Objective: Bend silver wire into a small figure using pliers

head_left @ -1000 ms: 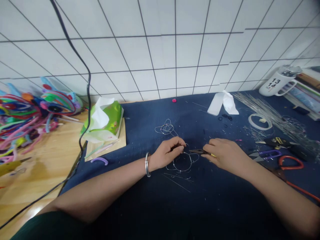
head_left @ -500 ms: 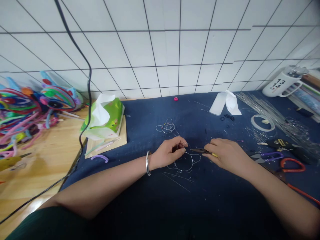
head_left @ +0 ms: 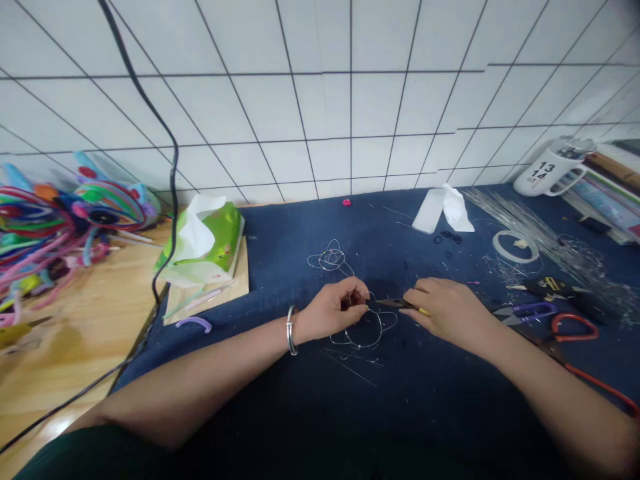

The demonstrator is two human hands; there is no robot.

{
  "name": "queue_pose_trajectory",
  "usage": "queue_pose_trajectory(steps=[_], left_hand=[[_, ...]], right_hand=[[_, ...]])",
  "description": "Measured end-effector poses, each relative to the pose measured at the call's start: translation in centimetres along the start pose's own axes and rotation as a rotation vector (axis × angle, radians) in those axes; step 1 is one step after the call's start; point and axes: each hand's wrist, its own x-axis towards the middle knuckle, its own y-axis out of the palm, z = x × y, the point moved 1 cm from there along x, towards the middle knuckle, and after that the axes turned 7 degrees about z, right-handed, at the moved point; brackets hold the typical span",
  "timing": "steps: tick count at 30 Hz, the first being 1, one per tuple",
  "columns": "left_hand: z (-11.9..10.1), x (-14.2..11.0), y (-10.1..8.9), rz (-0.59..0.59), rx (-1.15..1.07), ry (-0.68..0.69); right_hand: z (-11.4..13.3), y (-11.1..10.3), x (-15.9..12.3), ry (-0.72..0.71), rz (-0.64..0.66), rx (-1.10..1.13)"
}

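1. My left hand (head_left: 333,308): thumb and fingers drawn together, pinching the upper left edge of the wire loop (head_left: 360,347). Bracelet (head_left: 291,331) on that wrist.
2. Loop: on the blue cloth (head_left: 285,233), between my two hands, thin wire, tiny beads on it.
3. My right hand (head_left: 445,310): closed round the pliers (head_left: 395,303), right of the loop; tip points left, toward the loop's top. Can't tell if the tip touches wire.
4. Wire coil (head_left: 331,259): behind the loop, a bit left, tangled, beads on it.
5. Loose wires (head_left: 353,371): just in front of the loop, lying flat.
6. Purple scissors (head_left: 535,309): well right of the loop. Red-handled tool (head_left: 595,381): also right of it, nearer me.
7. White ring (head_left: 515,247): right of and behind the loop; mug (head_left: 547,170) farther back.
8. Tissue pack (head_left: 220,240): left of and behind the loop.
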Motion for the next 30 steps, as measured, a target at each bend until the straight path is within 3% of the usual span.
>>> queue_pose_trajectory(steps=[24,30], left_hand=[[-0.35,-0.01,-0.23,0.033,0.023,0.006],[-0.42,-0.1,-0.23,0.069,-0.021,0.005]], right_hand=[[0.33,-0.38,-0.37,0.023,-0.01,-0.059],[-0.07,-0.34,-0.21,0.033,-0.064,-0.081]])
